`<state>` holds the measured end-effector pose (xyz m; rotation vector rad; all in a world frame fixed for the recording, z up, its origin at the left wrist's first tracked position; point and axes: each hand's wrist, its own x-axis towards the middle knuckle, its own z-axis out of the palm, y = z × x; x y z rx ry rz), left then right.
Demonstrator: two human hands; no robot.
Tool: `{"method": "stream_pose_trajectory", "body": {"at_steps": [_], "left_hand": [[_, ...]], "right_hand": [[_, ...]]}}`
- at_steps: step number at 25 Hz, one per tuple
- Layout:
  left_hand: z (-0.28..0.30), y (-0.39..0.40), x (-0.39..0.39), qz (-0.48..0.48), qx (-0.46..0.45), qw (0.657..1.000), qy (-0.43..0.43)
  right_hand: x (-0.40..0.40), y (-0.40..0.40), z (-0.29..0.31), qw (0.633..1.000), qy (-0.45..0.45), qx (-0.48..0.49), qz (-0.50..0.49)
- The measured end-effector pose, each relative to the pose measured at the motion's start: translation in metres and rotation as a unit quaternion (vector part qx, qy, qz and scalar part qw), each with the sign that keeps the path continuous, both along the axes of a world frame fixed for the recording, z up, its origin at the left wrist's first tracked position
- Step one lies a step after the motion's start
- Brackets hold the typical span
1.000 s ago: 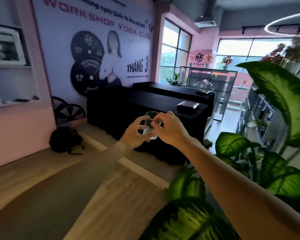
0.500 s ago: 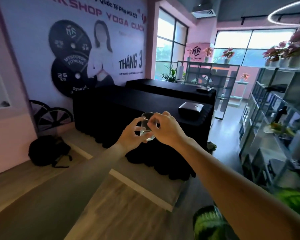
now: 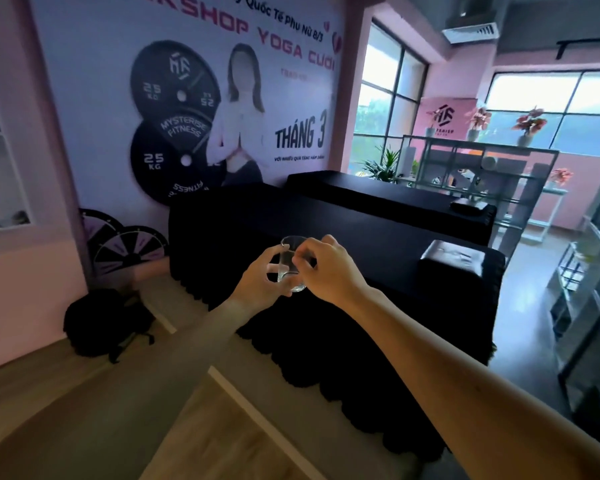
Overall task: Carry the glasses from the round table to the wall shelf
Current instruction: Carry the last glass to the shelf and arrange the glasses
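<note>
Head view: banner [image 3: 187, 109] reads "MYSTERISE FITNESS", "THÁNG 3".

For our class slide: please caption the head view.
Both hands, left hand and right hand, hold a clear glass in mid-air before black-draped tables.

I hold a clear glass [image 3: 292, 263] upright in both hands, left grip [image 3: 262, 284] and right grip [image 3: 328, 270], before a black-draped table [image 3: 378, 237]
</note>
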<state>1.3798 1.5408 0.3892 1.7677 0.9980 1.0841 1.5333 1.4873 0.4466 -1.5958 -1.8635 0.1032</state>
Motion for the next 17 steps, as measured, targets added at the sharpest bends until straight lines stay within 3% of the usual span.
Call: {"method": "stream_pose_trajectory", "body": {"at_steps": [9, 17], "left_hand": [[-0.003, 0.249, -0.064, 0.015, -0.026, 1.0, -0.003], [-0.01, 0.464, -0.149, 0.125, -0.047, 0.991, -0.005]], "right_hand": [[-0.057, 0.258, 0.001, 0.999, -0.005, -0.02, 0.032], [-0.135, 0.502, -0.007, 0.99, -0.005, -0.011, 0.14]]}}
